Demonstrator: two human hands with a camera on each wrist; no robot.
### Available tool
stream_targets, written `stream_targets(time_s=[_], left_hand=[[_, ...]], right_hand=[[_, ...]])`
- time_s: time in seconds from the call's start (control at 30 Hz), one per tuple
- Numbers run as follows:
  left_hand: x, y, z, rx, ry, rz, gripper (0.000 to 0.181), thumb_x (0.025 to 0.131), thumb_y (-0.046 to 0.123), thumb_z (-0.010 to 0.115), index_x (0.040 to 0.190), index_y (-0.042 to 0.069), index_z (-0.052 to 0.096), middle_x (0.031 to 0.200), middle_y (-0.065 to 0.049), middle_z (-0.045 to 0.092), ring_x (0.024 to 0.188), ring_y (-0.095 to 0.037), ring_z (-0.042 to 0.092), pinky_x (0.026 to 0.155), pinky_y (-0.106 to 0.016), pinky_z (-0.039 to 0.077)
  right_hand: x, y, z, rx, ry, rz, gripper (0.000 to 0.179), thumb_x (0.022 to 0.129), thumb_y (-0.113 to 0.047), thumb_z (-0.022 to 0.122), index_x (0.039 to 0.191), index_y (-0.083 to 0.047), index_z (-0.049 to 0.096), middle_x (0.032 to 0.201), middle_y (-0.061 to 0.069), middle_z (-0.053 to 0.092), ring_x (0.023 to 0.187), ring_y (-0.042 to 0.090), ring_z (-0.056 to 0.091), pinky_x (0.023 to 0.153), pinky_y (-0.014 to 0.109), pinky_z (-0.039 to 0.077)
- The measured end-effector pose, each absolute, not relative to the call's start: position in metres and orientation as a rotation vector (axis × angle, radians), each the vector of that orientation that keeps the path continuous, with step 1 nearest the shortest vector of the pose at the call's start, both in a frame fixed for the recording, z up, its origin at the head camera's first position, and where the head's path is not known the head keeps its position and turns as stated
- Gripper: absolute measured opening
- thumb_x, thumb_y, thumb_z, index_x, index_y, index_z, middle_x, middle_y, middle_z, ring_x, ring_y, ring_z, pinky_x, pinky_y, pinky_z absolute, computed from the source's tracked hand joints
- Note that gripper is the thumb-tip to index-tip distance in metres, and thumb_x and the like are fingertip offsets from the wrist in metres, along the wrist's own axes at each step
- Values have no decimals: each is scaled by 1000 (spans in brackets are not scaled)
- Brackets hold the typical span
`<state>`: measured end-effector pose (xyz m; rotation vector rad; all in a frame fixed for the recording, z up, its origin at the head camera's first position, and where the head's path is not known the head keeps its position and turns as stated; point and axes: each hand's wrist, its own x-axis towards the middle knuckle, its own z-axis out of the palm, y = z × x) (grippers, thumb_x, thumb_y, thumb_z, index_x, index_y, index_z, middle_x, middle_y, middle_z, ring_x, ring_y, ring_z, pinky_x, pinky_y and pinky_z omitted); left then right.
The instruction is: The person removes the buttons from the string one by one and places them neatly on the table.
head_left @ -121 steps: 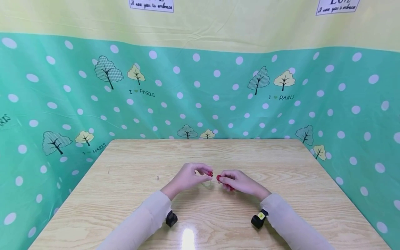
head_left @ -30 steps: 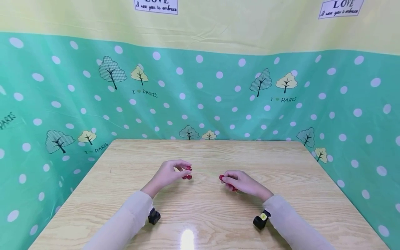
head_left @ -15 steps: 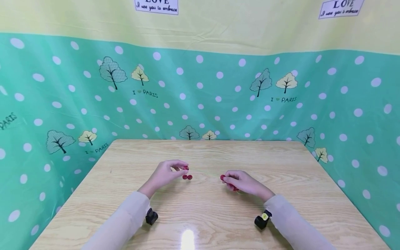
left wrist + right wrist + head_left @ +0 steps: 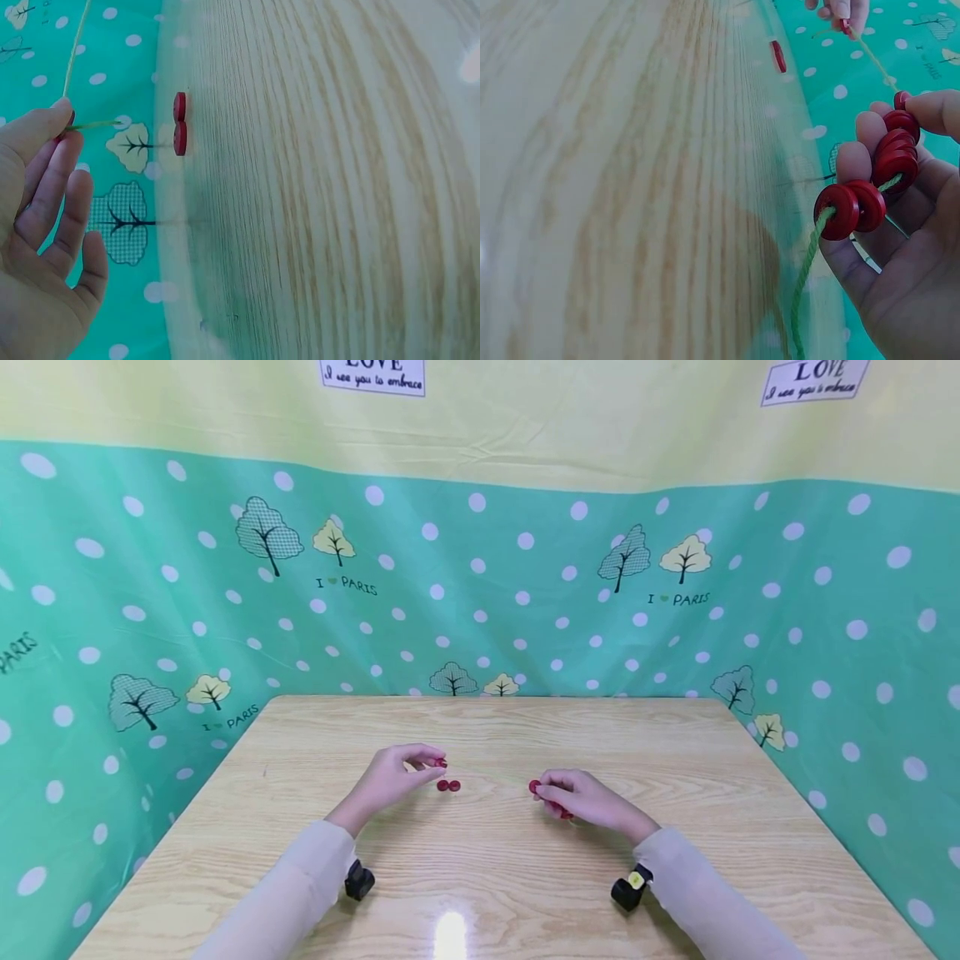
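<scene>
My left hand (image 4: 396, 777) pinches a small red button (image 4: 440, 763) between thumb and index finger, raised above the table. In the left wrist view, a short green yarn end (image 4: 94, 124) sticks out beside the fingertips, and the other fingers are loosely bent. My right hand (image 4: 581, 797) holds several red buttons (image 4: 836, 214) threaded on green yarn (image 4: 802, 274), its thumb pressing the foremost one. Stretched between both hands is a span of the same yarn (image 4: 875, 61). Below my left fingertips, two loose red buttons (image 4: 180, 139) lie side by side on the table.
The light wooden table (image 4: 480, 877) has a bright glare spot near its front. Behind it and at both sides hangs a green, white-dotted curtain (image 4: 480, 610). Black wrist cameras (image 4: 359, 881) sit under both sleeves.
My left hand has drawn leftward away from my right hand with its button, stretching the yarn between them. Two loose buttons now show on the table. My right hand has barely moved.
</scene>
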<state>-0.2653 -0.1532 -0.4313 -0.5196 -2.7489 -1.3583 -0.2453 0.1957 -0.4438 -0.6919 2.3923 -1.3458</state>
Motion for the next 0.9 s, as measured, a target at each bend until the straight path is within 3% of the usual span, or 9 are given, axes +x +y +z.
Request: stream_targets(time_s=[0.4,0.9], left_hand=[[-267,-160,-435,-464,-2753,-1349,29,90,26,78,115,13,75,96,9,72,90,-14,62,80,-36,49],[-270,-167,-439,-461,-2751,-1341,32,90,29,77,117,12,74,96,10,72,92,-14,62,83,-37,49]], right_hand=[[-244,198,-443,-695,2390,-1361,37,106,-35,52,103,0,64,79,15,60,62,13,47,52,23,37],[-243,199,-443,-679,2390,-1369,37,106,-36,52,102,-1,64,77,10,59,62,15,46,51,23,36]])
